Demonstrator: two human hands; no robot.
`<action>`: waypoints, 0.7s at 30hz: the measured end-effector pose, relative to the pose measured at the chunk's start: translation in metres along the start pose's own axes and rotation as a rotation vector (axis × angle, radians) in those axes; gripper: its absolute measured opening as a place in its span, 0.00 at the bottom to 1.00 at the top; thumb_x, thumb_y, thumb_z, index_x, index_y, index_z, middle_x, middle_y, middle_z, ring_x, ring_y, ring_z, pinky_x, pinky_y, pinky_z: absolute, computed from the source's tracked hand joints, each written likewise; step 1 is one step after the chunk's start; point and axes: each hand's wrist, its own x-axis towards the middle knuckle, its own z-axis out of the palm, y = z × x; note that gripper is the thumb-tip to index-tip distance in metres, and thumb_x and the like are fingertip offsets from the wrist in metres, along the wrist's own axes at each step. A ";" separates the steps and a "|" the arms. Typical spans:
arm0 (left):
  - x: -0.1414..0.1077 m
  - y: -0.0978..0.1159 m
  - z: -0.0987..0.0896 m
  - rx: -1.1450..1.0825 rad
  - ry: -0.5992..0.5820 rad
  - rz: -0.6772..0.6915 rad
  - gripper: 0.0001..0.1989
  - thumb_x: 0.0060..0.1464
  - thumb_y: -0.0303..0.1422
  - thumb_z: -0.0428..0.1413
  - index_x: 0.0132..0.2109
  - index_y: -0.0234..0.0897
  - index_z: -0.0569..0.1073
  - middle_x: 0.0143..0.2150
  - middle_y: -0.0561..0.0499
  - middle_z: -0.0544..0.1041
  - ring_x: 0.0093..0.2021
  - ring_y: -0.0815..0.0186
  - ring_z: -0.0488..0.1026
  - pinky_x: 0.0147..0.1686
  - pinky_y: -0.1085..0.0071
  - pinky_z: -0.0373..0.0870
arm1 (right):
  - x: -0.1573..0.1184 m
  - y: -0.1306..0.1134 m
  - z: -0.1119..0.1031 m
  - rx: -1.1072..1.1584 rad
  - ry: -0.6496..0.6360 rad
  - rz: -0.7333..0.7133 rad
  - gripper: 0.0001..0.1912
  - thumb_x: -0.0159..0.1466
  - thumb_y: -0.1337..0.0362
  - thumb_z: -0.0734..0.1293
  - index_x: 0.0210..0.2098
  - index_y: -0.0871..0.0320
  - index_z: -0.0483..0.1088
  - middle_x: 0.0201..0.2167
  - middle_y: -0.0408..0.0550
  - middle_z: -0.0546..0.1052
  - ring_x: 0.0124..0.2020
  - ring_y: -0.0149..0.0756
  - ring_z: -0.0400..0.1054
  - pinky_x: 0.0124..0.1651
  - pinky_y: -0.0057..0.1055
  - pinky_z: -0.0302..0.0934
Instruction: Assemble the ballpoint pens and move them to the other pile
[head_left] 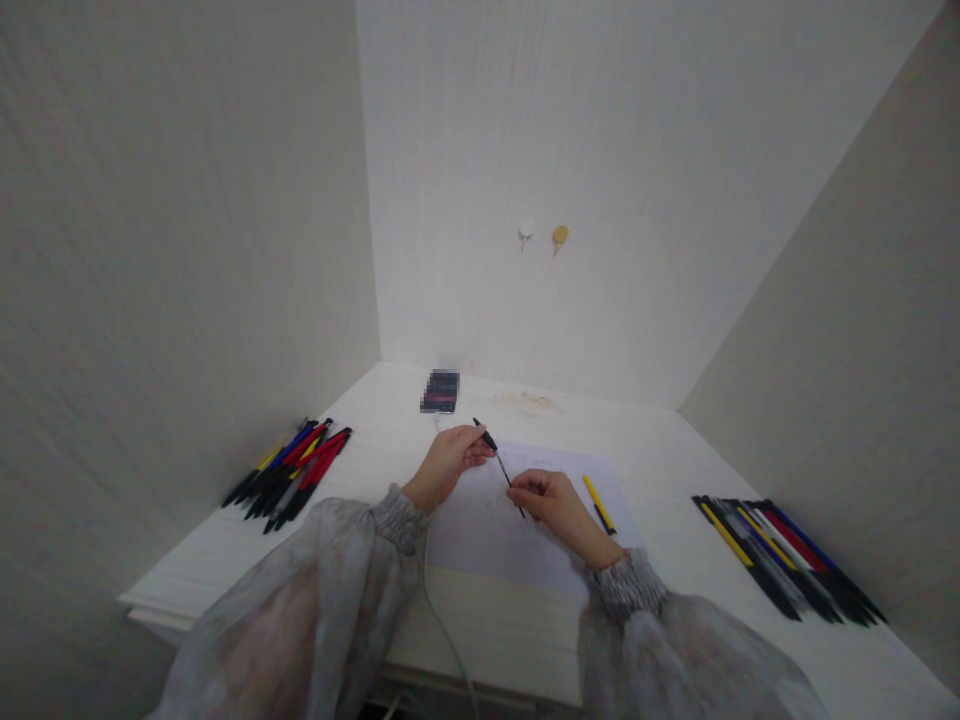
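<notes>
Over the sheet of paper point(480, 550), my left hand point(450, 462) pinches the black front piece of a pen point(489, 440), tilted with its point up and to the left. A thin dark refill point(503, 467) with a spring-like upper part extends down and right out of that piece. Near its lower end, the thumb and fingers of my right hand point(551, 500) are closed on the refill. A yellow pen barrel point(592, 490) with a black end lies on the paper, just beyond my right hand. Faint scribbles show on the sheet.
A pile of mixed pens point(300, 470) lies at the left, and a row of pens point(787, 560) lies at the right. A phone-like dark object point(440, 391), partly pixelated, is at the back. A pale cable point(446, 630) runs over the front edge. Two hooks point(560, 235) are on the wall.
</notes>
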 end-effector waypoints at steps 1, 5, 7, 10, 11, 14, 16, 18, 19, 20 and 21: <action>0.000 0.000 0.000 0.008 -0.002 0.007 0.12 0.44 0.39 0.54 0.27 0.33 0.66 0.27 0.51 0.72 0.27 0.72 0.70 0.27 0.77 0.63 | 0.000 0.001 0.000 -0.017 0.009 -0.006 0.08 0.49 0.61 0.64 0.22 0.61 0.68 0.14 0.39 0.65 0.15 0.23 0.54 0.18 0.22 0.47; 0.000 0.001 0.000 0.050 0.009 0.056 0.13 0.43 0.40 0.55 0.27 0.33 0.65 0.27 0.51 0.72 0.27 0.71 0.70 0.25 0.77 0.62 | 0.001 0.004 -0.005 -0.108 0.065 -0.068 0.09 0.51 0.61 0.63 0.23 0.61 0.70 0.17 0.41 0.68 0.19 0.26 0.58 0.22 0.24 0.50; 0.000 0.002 0.000 0.068 0.023 0.070 0.13 0.42 0.40 0.55 0.27 0.32 0.65 0.27 0.51 0.72 0.27 0.71 0.71 0.25 0.77 0.62 | 0.002 0.004 -0.008 -0.168 0.104 -0.129 0.09 0.52 0.61 0.62 0.24 0.60 0.71 0.20 0.43 0.70 0.22 0.28 0.61 0.25 0.25 0.53; 0.001 0.001 0.000 0.109 0.050 0.089 0.14 0.41 0.39 0.56 0.27 0.32 0.64 0.26 0.50 0.72 0.27 0.70 0.71 0.25 0.77 0.62 | 0.001 0.003 -0.013 -0.248 0.166 -0.206 0.10 0.54 0.61 0.61 0.26 0.59 0.71 0.23 0.44 0.72 0.27 0.31 0.63 0.30 0.27 0.56; 0.001 0.001 0.000 0.131 0.054 0.097 0.13 0.41 0.39 0.56 0.27 0.32 0.64 0.25 0.50 0.72 0.27 0.70 0.71 0.25 0.77 0.62 | 0.000 0.002 -0.013 -0.272 0.186 -0.228 0.10 0.54 0.61 0.60 0.26 0.59 0.72 0.23 0.45 0.72 0.27 0.31 0.63 0.30 0.27 0.56; -0.001 0.002 0.001 0.174 0.042 0.107 0.12 0.41 0.38 0.56 0.26 0.31 0.65 0.25 0.50 0.73 0.27 0.69 0.71 0.26 0.76 0.63 | -0.002 -0.002 -0.014 -0.346 0.247 -0.300 0.10 0.56 0.62 0.60 0.26 0.58 0.72 0.23 0.45 0.70 0.27 0.31 0.62 0.30 0.27 0.56; -0.004 0.002 0.002 0.149 -0.003 0.085 0.12 0.42 0.37 0.56 0.28 0.31 0.66 0.26 0.49 0.73 0.29 0.69 0.71 0.28 0.76 0.64 | -0.002 -0.003 -0.014 -0.350 0.290 -0.342 0.10 0.56 0.63 0.60 0.26 0.57 0.72 0.23 0.46 0.69 0.27 0.31 0.62 0.30 0.28 0.56; -0.007 0.002 0.003 0.124 -0.089 0.031 0.11 0.41 0.36 0.57 0.30 0.31 0.68 0.29 0.49 0.74 0.31 0.69 0.71 0.30 0.76 0.64 | -0.002 -0.003 -0.014 -0.299 0.346 -0.371 0.09 0.56 0.62 0.61 0.28 0.57 0.71 0.24 0.45 0.69 0.27 0.31 0.62 0.31 0.28 0.56; -0.009 0.002 0.004 0.126 -0.145 -0.005 0.11 0.41 0.35 0.57 0.31 0.31 0.69 0.30 0.48 0.74 0.32 0.69 0.71 0.30 0.75 0.64 | -0.003 -0.003 -0.014 -0.260 0.380 -0.377 0.08 0.55 0.62 0.62 0.30 0.58 0.71 0.24 0.45 0.69 0.27 0.31 0.62 0.31 0.28 0.57; -0.010 0.002 0.004 0.139 -0.200 -0.040 0.12 0.40 0.35 0.57 0.32 0.32 0.69 0.31 0.48 0.74 0.33 0.68 0.71 0.31 0.75 0.64 | -0.003 -0.003 -0.014 -0.220 0.416 -0.377 0.08 0.54 0.62 0.63 0.31 0.58 0.70 0.24 0.44 0.69 0.27 0.30 0.62 0.32 0.28 0.57; -0.011 0.002 0.005 0.160 -0.246 -0.069 0.12 0.40 0.35 0.57 0.32 0.32 0.70 0.32 0.47 0.74 0.33 0.68 0.71 0.31 0.75 0.64 | -0.003 -0.003 -0.014 -0.177 0.449 -0.372 0.09 0.53 0.61 0.64 0.33 0.58 0.69 0.24 0.44 0.69 0.27 0.30 0.62 0.33 0.28 0.58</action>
